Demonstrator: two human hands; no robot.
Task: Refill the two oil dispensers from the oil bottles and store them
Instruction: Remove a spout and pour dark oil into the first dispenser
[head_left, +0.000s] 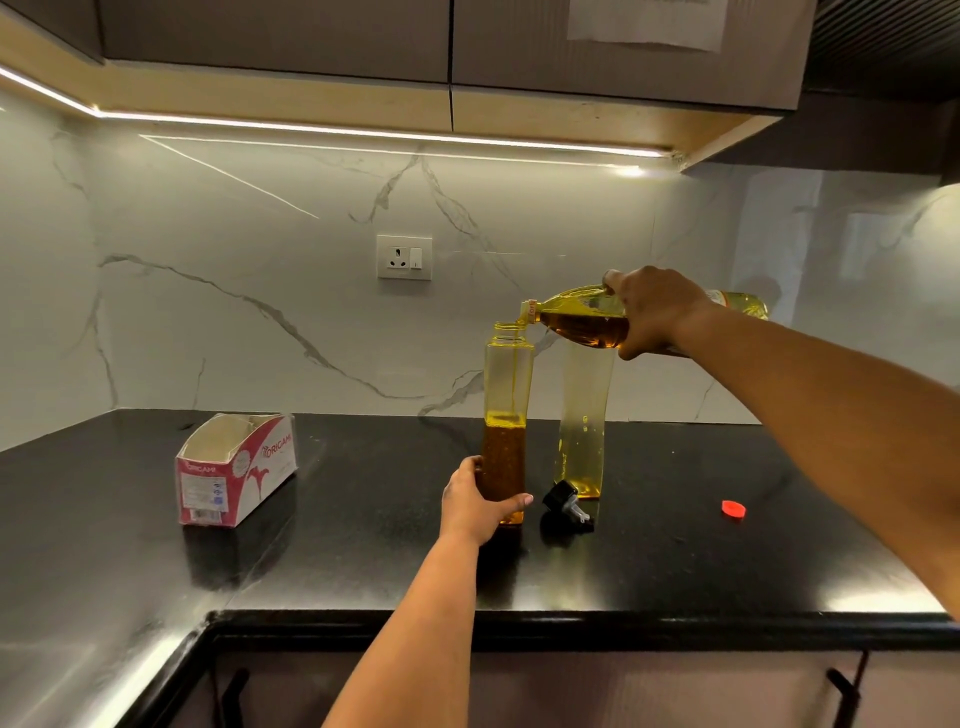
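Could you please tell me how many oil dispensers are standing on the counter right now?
2. The tall clear square dispenser, gripped by the left hand, is being filled; the second clear, nearly empty dispenser stands just right of it. None appear hidden.

The black countertop (363, 561) carries a tissue box (236, 467) left, two dispensers (506, 415) (582, 441), a black spout cap (566, 506), and probably a red cap (733, 509) right.

The red-and-white carton (236, 467) on the desk (363, 545) reads "ORIGAMI" on its end and long side; its smaller print is illegible.
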